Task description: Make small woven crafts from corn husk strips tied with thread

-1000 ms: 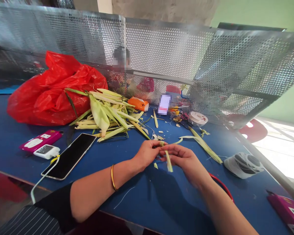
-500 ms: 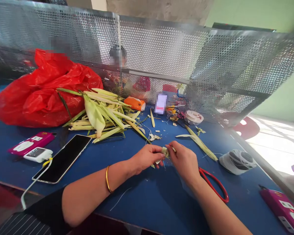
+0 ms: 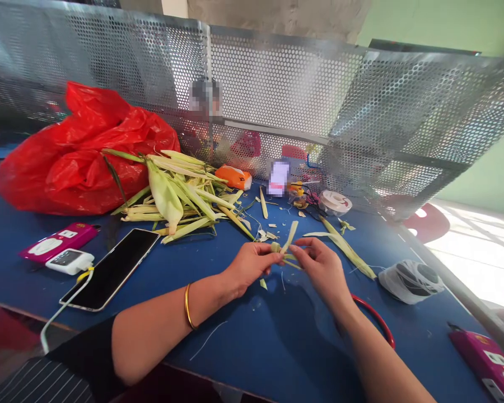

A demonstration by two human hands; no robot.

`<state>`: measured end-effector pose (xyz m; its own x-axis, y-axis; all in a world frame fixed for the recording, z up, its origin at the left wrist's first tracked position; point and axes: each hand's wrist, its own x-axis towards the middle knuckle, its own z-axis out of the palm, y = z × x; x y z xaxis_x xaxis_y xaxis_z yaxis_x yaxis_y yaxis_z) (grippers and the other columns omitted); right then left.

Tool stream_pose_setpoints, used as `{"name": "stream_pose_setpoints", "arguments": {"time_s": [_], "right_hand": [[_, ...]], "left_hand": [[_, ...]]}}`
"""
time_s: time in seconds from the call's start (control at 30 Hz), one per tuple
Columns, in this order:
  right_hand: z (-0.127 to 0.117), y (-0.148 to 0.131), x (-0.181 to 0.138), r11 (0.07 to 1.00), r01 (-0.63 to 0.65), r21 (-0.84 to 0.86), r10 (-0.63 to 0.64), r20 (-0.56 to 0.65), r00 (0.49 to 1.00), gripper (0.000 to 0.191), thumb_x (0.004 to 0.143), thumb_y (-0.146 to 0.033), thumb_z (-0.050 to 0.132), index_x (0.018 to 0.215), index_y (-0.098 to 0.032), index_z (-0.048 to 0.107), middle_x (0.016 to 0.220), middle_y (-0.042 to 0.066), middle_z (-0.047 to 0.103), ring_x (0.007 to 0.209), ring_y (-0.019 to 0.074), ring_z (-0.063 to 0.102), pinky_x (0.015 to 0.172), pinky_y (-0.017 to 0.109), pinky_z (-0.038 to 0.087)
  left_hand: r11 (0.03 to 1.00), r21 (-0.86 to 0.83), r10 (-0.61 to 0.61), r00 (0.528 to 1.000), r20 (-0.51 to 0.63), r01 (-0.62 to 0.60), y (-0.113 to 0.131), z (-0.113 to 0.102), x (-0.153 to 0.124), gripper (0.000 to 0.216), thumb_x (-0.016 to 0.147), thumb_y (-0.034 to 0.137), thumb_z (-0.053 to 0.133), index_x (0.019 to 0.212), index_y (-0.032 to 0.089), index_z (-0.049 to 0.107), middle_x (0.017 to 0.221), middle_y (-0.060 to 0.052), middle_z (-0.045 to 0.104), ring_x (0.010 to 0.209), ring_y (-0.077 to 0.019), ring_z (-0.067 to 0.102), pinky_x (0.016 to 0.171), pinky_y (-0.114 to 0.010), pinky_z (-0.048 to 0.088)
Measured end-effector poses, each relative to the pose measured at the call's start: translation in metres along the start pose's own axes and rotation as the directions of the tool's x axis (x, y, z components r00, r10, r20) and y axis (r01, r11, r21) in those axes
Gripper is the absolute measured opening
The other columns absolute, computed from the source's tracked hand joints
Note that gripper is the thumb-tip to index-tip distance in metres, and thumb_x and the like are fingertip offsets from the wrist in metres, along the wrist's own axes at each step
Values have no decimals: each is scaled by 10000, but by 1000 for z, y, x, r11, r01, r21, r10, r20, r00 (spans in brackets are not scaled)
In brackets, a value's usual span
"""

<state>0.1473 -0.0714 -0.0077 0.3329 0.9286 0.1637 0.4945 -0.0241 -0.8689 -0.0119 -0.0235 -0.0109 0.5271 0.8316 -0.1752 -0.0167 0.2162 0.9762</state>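
My left hand (image 3: 250, 267), with a gold bangle on the wrist, pinches a small folded piece of pale green corn husk between thumb and fingers. One narrow husk strip (image 3: 290, 236) stands up from that piece, and thinner ends stick out to the right. My right hand (image 3: 324, 271) is closed at its thumb and fingertips on the strip, close beside the left. A thin thread hangs below the fingers. Part of a red loop-shaped handle (image 3: 378, 320) shows beside my right forearm, which hides the remainder.
A heap of corn husks (image 3: 185, 196) lies against a red plastic bag (image 3: 88, 157). A phone (image 3: 111, 268) and power strip (image 3: 59, 243) lie left. At right are a long husk (image 3: 346, 246), thread spool (image 3: 410, 281) and white ribbon roll (image 3: 335, 201). A perforated metal screen (image 3: 277, 78) borders the table.
The husk strip now stands upright between my hands, where before the piece was bunched in the fingers. My right hand has shifted slightly right, its fingers less curled. The view moved a little.
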Motion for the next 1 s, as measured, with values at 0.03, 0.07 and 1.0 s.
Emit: {"name": "stream_pose_setpoints", "arguments": {"time_s": [0.03, 0.07, 1.0], "right_hand": [[-3, -1, 1, 998, 1, 68, -3, 19, 1000, 411, 744, -572, 663, 902, -193, 633, 491, -66, 467, 461, 124, 393, 461, 254, 297], [-5, -3, 1, 992, 12, 125, -17, 42, 999, 405, 730, -549, 687, 911, -190, 644, 521, -55, 500, 481, 126, 417, 473, 256, 325], [0, -16, -6, 936, 41, 351, -85, 110, 990, 260, 759, -447, 684, 697, -197, 647, 593, -8, 574, 543, 123, 463, 530, 257, 365]], "left_hand": [[1000, -23, -16, 1000, -25, 16, 3, -2, 1, 255, 676, 368, 736, 791, 141, 726, 739, -27, 670, 499, -52, 388, 502, -218, 294], [999, -37, -26, 999, -41, 25, 5, -3, 1, 267, 668, 378, 749, 789, 141, 726, 743, -30, 672, 500, -51, 388, 499, -215, 290], [1000, 0, -16, 999, -51, 16, 7, -3, 1, 255, 675, 289, 788, 711, 137, 587, 639, -20, 678, 445, -51, 464, 468, -198, 367]]}}
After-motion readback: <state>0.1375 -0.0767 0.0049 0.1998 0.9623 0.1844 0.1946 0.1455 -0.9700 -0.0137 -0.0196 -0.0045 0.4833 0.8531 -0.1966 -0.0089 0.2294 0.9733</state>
